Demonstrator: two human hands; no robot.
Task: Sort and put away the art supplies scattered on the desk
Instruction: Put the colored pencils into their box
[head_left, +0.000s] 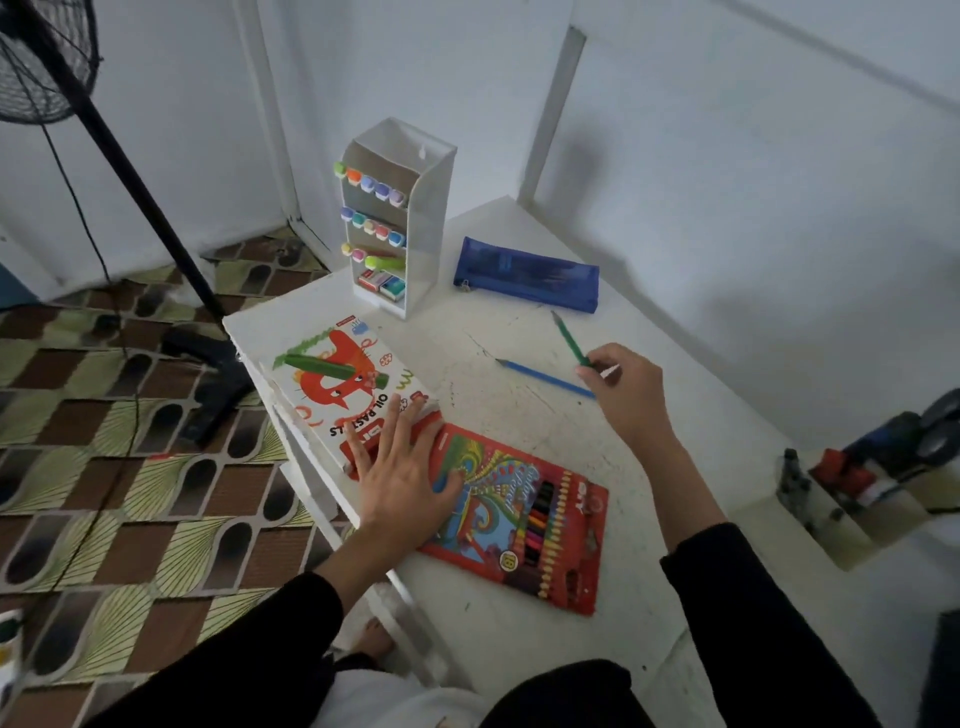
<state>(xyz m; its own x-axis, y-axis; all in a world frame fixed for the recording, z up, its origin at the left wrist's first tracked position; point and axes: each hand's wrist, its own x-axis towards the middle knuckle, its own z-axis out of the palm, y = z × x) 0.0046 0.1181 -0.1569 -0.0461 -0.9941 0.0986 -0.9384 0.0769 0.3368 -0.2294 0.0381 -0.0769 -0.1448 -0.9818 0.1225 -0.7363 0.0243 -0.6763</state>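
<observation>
Right grip (618, 384) pinching green pencil (569, 338) at its back end, tip aimed toward blue mesh pencil case (527, 280). Blue pencil (540, 374) flat on desk (467, 639), just beside that grip. Left grip (400, 483) released, fingers spread flat across oil pastels box (332, 395) and colour pencil box (524, 519), both near desk's left edge. White marker organizer (431, 234) upright behind, markers in its slots.
</observation>
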